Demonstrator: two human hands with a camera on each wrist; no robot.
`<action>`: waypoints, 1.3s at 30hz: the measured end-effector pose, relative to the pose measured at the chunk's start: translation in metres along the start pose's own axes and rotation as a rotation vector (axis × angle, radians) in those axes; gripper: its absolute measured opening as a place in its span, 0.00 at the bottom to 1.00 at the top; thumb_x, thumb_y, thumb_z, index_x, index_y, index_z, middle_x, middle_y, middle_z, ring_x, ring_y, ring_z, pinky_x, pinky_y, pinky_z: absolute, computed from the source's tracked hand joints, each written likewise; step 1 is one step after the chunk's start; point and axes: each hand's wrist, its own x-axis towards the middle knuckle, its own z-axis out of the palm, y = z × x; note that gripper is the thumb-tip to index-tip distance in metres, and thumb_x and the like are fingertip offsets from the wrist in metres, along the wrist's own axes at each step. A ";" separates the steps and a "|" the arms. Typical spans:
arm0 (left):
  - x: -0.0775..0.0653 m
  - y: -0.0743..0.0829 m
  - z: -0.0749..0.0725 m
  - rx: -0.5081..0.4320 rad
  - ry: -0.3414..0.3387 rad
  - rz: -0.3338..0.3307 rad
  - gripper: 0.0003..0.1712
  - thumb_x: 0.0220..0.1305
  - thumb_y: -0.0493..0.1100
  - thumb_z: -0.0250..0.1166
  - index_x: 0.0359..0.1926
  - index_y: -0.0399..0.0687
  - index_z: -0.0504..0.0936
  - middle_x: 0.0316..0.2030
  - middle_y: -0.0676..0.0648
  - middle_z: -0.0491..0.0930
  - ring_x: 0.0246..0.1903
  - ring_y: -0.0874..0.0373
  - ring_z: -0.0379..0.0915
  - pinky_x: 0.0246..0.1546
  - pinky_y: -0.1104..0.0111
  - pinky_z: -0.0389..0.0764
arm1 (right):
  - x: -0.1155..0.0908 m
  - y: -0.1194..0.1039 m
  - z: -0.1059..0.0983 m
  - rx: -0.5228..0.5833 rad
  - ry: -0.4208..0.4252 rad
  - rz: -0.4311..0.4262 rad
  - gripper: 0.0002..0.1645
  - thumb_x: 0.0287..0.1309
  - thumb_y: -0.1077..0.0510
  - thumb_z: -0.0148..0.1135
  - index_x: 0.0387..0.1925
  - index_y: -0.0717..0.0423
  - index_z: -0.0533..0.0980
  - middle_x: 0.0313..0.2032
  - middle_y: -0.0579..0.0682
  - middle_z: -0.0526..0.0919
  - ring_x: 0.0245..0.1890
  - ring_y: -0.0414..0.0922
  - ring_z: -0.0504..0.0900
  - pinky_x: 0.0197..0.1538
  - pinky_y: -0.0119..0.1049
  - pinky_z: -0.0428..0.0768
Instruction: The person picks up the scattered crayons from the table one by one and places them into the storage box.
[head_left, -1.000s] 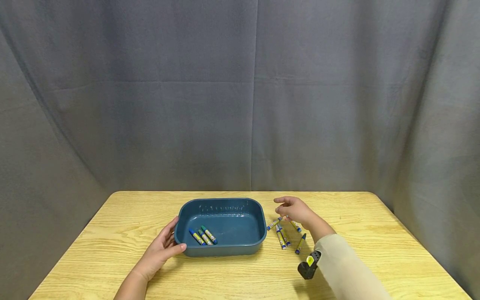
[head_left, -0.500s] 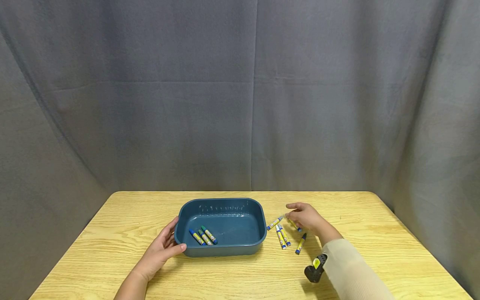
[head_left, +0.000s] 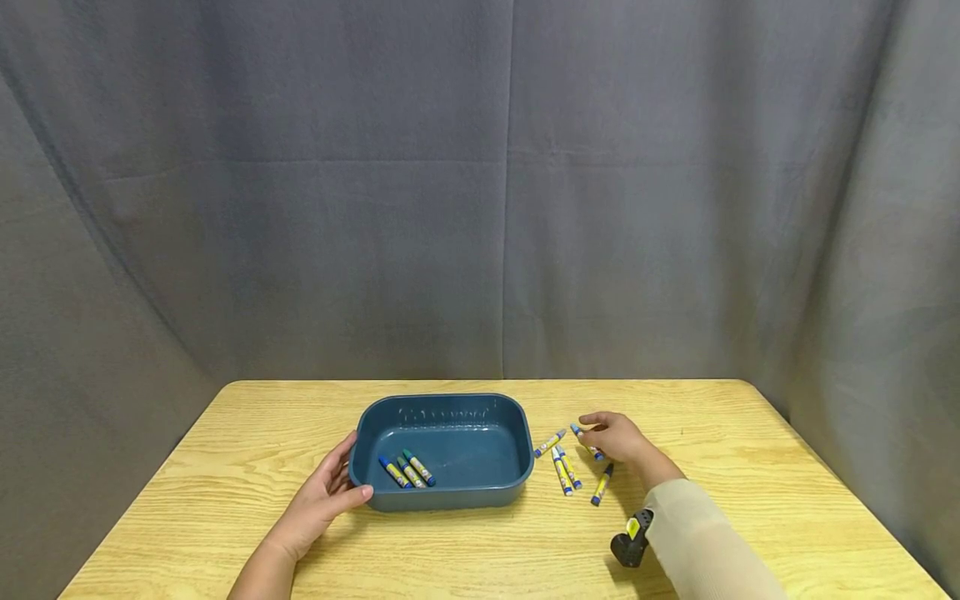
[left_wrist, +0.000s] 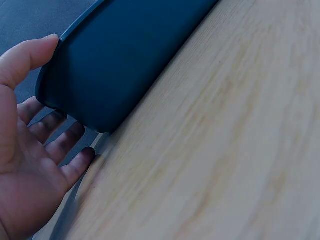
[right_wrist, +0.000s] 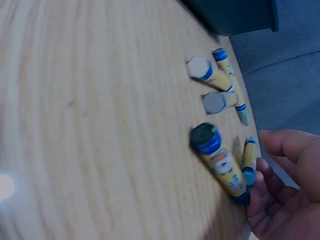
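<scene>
moved since a second ago: right hand [head_left: 617, 440] has drawn a little away from the tub [head_left: 465, 500] and closer to the person, so the tip of the light-blue crayon [right_wrist: 249, 159] now shows; left hand [head_left: 322, 504] and tub stay put.
right hand: fingers loosely curved at the light-blue crayon, with thumb and fingers to either side of it; cannot tell whether they pinch it.
left hand: holds the tub's left end, thumb on the rim, other fingers spread along the outside wall.
light-blue crayon: lies on the surface [head_left: 465, 562], partly under the right hand in the head view.
loose crayons: grey-tipped crayon [head_left: 550, 443] just beside the tub's right end; white crayon [head_left: 562, 472] and pale crayon [head_left: 569, 469] close together; dark crayon [head_left: 602, 484] lying at a slant nearer the right forearm.
tub: dark blue; blue crayon [head_left: 394, 472], dark green crayon [head_left: 409, 472] and green crayon [head_left: 419, 468] lie side by side near its left end.
right wrist: beige sleeve [head_left: 708, 546], small black device [head_left: 629, 546].
behind: grey curtain [head_left: 480, 192].
</scene>
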 end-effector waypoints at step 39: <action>0.000 -0.001 0.000 0.002 0.000 0.006 0.50 0.61 0.36 0.66 0.78 0.47 0.47 0.73 0.35 0.55 0.69 0.49 0.57 0.54 0.86 0.66 | 0.000 -0.005 0.000 0.047 0.039 -0.008 0.25 0.61 0.67 0.57 0.61 0.67 0.72 0.43 0.59 0.76 0.30 0.43 0.72 0.31 0.33 0.73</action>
